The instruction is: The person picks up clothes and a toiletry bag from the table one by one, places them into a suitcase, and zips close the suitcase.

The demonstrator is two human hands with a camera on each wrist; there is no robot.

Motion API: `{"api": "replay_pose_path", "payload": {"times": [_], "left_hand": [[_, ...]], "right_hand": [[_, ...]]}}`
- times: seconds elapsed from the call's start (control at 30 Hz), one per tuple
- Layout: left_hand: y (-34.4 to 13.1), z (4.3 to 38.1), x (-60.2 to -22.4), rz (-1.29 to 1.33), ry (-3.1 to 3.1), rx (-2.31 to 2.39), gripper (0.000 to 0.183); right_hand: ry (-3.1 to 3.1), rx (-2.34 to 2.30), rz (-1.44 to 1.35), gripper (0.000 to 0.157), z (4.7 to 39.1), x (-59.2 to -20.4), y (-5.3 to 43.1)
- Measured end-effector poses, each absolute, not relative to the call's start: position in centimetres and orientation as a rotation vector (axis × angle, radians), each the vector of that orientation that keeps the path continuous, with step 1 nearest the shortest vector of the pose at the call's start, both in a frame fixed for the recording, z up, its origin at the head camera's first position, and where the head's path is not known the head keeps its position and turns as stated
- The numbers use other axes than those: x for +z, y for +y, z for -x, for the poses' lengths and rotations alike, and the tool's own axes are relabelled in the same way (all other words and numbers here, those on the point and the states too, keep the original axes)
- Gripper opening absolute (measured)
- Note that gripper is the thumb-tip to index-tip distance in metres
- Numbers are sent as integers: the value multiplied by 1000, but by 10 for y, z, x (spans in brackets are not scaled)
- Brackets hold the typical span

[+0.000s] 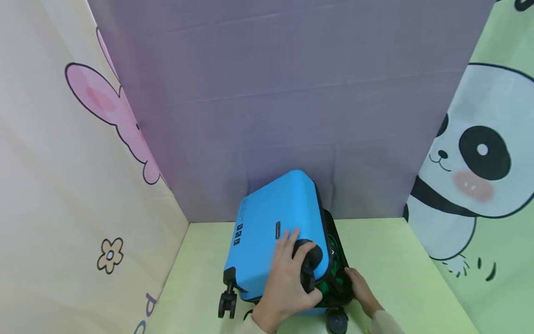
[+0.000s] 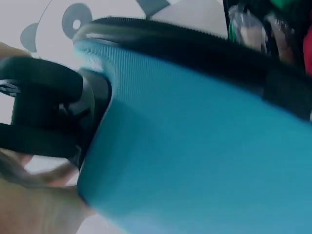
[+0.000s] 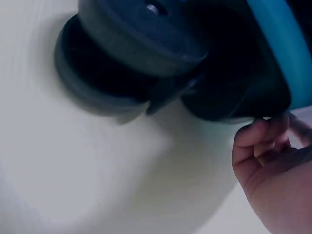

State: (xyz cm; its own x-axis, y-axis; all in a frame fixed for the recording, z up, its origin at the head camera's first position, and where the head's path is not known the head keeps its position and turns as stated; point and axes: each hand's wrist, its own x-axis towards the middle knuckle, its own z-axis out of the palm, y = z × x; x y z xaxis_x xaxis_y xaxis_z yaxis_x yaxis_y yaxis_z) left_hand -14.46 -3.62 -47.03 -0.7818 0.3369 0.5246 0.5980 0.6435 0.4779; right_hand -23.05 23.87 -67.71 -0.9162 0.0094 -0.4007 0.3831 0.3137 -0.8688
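A bright-blue hard-shell suitcase [image 1: 271, 208] lies partly open before me on the pale-green surface [image 1: 400, 273]. The person's left hand [image 1: 285, 283] clasps its round black corner wheel [image 1: 314, 257]; the right hand [image 1: 362, 290], with bent fingers, grips its lower black rim [image 1: 343, 254].

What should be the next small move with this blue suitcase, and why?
Perhaps ease the lid slightly wider with the left hand: it grips the lid's wheel, the right hand holds the lower half, and only part of the green contents shows between the halves.

Blue suitcase [image 1: 267, 208] on pale green surface [image 1: 388, 264]
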Motion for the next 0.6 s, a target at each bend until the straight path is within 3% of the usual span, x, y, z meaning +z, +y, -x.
{"api": "replay_pose_path", "payload": {"times": [0.13, 0.23, 0.5, 0.6], "left_hand": [[-18, 144, -486, 750, -2392, -873, 67], [-7, 143, -500, 785, -2356, -828, 61], [23, 144, -535, 992, -2297, -667, 37], [33, 145, -548, 1040, -2301, -575, 32]], "right_hand": [[2202, -1662, -379, 104, 224, -686, 244], [2175, -1713, -415, 97, 220, -694, 246], [2184, -1709, -394, 47, 218, -703, 245], [2253, -1622, -354, 40, 217, -704, 243]]}}
